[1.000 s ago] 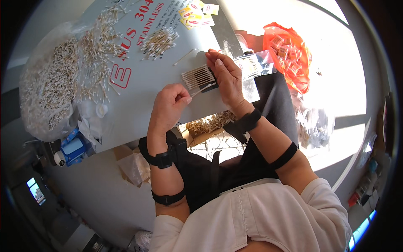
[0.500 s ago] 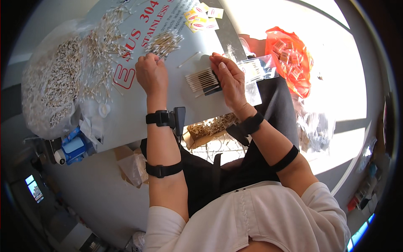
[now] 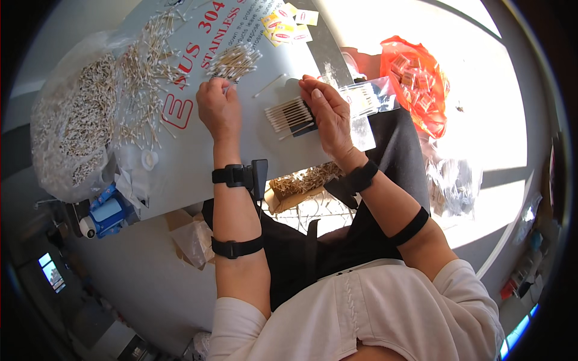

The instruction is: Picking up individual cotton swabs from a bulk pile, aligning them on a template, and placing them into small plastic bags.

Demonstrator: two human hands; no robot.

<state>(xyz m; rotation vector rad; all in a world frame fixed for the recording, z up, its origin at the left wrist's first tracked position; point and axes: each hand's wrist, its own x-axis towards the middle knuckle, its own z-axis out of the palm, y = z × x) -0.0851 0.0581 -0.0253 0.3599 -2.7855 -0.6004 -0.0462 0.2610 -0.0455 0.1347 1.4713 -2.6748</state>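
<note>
We have our left hand point(image 3: 220, 108) at the near edge of a loose heap of white-tipped cotton swabs point(image 3: 235, 60) lying toward the far edge of the grey printed board point(image 3: 180, 174); its fingers curl down, but we cannot tell what they pinch. Our right hand point(image 3: 330, 117) presses flat on a neat row of aligned cotton swabs point(image 3: 288, 114) — long axes pointing leftward, toward the left hand, well apart from the heap.
</note>
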